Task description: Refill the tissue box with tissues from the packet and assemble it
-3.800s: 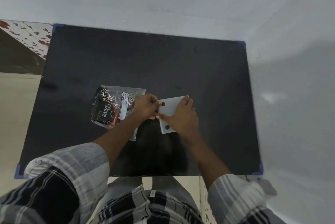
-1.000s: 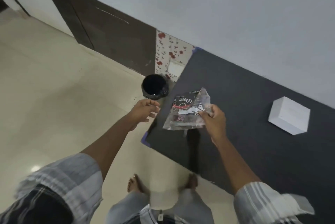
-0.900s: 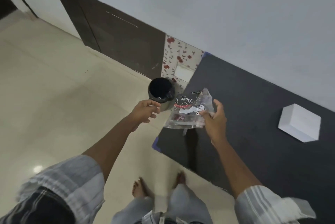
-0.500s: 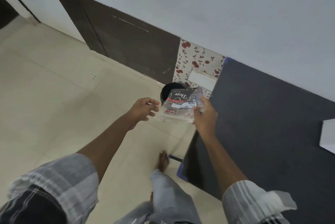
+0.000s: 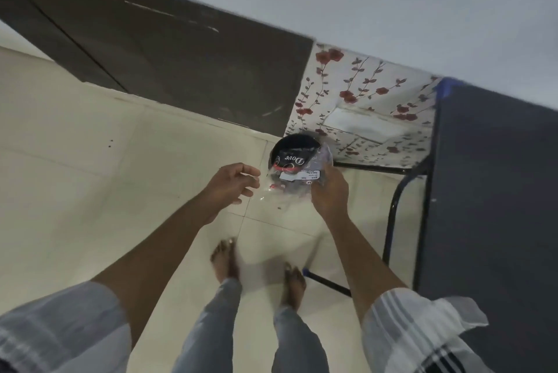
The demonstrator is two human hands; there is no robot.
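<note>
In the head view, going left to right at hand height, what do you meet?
Left hand → empty tissue packet, held over the black bin → right hand → black table leg → dark table top.

— Where is the packet?
— Over the bin, between the two hands.
— And the bin?
— On the floor, by the wall, left of the surface. The feet stand before it.

Head camera looks steeply down; floor fills view.
</note>
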